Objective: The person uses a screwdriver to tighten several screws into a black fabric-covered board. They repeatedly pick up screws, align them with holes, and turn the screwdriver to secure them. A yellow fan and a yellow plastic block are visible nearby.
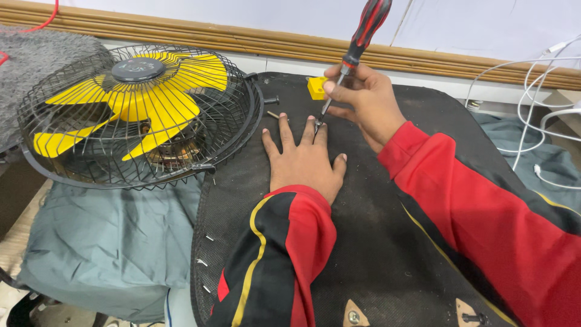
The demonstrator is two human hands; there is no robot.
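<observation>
The left hand (304, 158) lies flat and spread on the black mat (375, 242), near its far edge. The right hand (363, 100) pinches the screwdriver (357, 45), which stands nearly upright, handle leaning away. Its tip meets the mat between the left fingers (285, 130), so both hands touch that spot.

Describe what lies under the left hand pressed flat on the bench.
The left hand lies flat on a black mesh panel. The screwdriver in the right hand touches down between its fingertips. Anything beneath the palm is covered.
</observation>
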